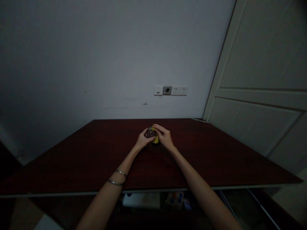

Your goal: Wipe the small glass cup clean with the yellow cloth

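Near the middle of the dark red tabletop, both my hands are around a small, shiny, see-through container with yellow parts. Its exact kind is hard to make out in the dim light. My left hand grips it from the left, thumb across the front. From the right, my right hand closes on its yellow side, with the fingers over the top. The fingers cover much of the container. Two bracelets circle my left forearm.
A pale wall with a row of sockets and switches rises behind the table. A white panelled door stands at the right. Below the front edge, a white box-like item and other dim items lie on a lower level.
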`<state>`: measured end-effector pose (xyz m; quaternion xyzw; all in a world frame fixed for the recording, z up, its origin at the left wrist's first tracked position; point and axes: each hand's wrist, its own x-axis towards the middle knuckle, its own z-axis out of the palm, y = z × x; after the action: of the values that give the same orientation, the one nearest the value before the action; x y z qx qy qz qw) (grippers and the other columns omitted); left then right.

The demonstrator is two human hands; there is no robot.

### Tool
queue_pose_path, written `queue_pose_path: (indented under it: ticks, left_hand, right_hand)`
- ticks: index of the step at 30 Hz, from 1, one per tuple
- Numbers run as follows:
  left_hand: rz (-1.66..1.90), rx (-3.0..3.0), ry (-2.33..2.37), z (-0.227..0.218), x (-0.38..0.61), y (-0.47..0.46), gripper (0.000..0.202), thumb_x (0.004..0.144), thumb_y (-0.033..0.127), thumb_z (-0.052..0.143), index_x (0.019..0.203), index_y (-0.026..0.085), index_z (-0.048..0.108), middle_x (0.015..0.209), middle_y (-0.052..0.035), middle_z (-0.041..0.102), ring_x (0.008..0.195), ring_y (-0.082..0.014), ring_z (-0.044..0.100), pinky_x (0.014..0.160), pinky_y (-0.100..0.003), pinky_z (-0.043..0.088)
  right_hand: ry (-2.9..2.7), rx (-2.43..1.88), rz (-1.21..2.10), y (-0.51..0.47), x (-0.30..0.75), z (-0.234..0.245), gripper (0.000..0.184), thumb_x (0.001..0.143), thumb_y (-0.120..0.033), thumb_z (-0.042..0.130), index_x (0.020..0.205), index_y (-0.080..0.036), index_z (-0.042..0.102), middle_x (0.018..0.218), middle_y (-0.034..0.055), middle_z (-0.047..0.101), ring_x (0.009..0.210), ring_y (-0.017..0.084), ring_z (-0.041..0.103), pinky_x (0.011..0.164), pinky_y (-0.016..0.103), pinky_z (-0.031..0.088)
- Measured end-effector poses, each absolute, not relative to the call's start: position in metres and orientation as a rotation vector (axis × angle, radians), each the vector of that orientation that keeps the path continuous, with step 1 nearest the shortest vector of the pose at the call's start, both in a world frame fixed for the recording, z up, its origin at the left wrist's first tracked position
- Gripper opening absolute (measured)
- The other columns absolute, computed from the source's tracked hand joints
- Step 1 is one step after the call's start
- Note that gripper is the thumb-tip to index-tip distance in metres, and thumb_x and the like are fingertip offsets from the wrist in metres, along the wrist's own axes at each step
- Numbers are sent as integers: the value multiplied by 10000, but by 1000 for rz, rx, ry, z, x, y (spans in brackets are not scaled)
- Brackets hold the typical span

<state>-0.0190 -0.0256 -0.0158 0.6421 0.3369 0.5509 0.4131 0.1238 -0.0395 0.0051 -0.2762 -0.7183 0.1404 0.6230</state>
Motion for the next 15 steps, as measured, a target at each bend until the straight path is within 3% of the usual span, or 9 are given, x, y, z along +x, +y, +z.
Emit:
queue_pose_path:
  ticks: [3, 8, 15]
  left_hand:
    - [1393, 1548, 872, -13, -18, -28, 608, 544, 243, 744, 1089, 105, 514, 955, -74, 630, 807, -150, 601, 733, -264, 501]
    - [1357, 1461, 916, -10, -22, -32, 622, 589, 324, 716, 1141, 152, 484, 897, -51, 627, 677, -138, 591, 491, -231, 510]
    - [1287, 1539, 882, -7, -21, -35, 585, 567, 279, 732, 1092, 134, 520, 927, -67, 629, 693, -135, 595, 506, -202, 507]
  right_hand:
    - [-1713, -620, 309, -42, 126, 6, 290, 812, -179, 463, 1024, -263, 643, 1139, 19, 607, 1121, 183, 517, 996, 381, 379]
    - [-1831, -534, 280, -49, 123, 7, 343, 795, -128, 445, 1029, -286, 640, 1183, -9, 577, 1194, 175, 446, 1026, 374, 342]
    - [-1571, -673, 339, -39, 128, 7, 255, 792, -192, 478, 951, -252, 669, 1054, 21, 650, 1007, 171, 586, 938, 348, 426]
